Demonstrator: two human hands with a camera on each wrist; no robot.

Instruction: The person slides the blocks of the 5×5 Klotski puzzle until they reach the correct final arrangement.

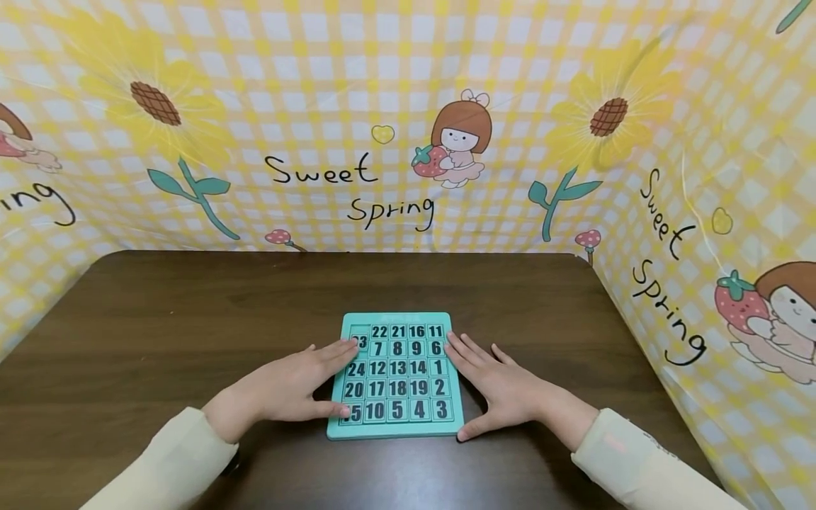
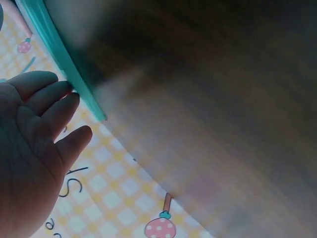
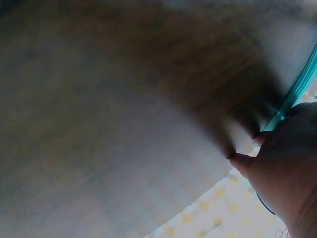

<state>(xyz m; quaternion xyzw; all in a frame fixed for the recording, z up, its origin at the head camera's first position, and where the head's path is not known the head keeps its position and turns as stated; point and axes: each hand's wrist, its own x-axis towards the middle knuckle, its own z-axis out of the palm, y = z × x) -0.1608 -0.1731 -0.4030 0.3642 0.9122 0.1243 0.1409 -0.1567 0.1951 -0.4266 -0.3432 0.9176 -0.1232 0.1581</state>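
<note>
A turquoise sliding number puzzle (image 1: 395, 429) lies flat on the table in the head view. Its tile 23 (image 1: 363, 342), in the left column, sits off the grid rows, with a gap above it. My left hand (image 1: 290, 382) reaches over the frame's left side, fingertips on tile 23 and thumb at tile 15 (image 1: 355, 414), partly covering both. Along the right side, my right hand (image 1: 503, 389) has its fingers extended against the frame, thumb at the near right corner. Both wrist views show only the puzzle's edge beside the hand.
The dark brown wooden table (image 1: 223, 312) has rounded far corners. Yellow checked cloth (image 1: 319, 85) with printed flowers and lettering stands behind it and along both sides. A small dark object (image 1: 232, 464) shows under the left sleeve.
</note>
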